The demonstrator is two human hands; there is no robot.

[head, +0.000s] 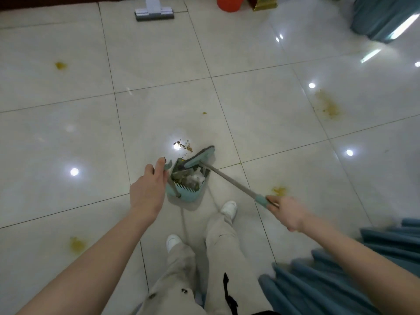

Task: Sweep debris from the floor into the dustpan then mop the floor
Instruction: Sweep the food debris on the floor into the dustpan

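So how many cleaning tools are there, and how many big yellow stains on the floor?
Broom: 1
Dustpan: 1
Mop: 1
Big yellow stains: 4
Total: 7

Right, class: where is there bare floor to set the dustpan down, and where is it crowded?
Bare: the floor tiles between the grey flat mop head and the brown crumbs. Crowded: around the teal plastic dustpan, the teal-headed broom, the white shoes.
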